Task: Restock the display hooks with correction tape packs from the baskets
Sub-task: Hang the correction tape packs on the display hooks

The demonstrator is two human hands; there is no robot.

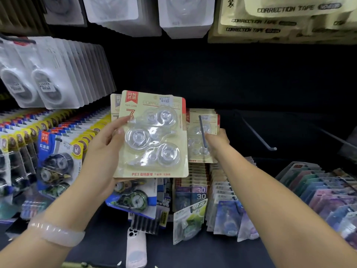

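My left hand [104, 149] grips a small stack of beige correction tape packs [152, 136], each with clear blistered tape dispensers, held upright at the picture's centre. To their right, more beige packs [201, 136] hang on a grey display hook [202, 130]. My right hand [217, 142] reaches behind and beside these packs, its fingers around their right edge. A bare hook [258, 135] juts out further right against the dark back panel.
White blister packs [52, 74] hang at upper left, beige correction tape boxes [280, 20] at top right. Rows of blue packs [58, 161] fill the left, purple and blue packs [318, 194] the lower right. A white phone [136, 248] lies on the dark shelf below.
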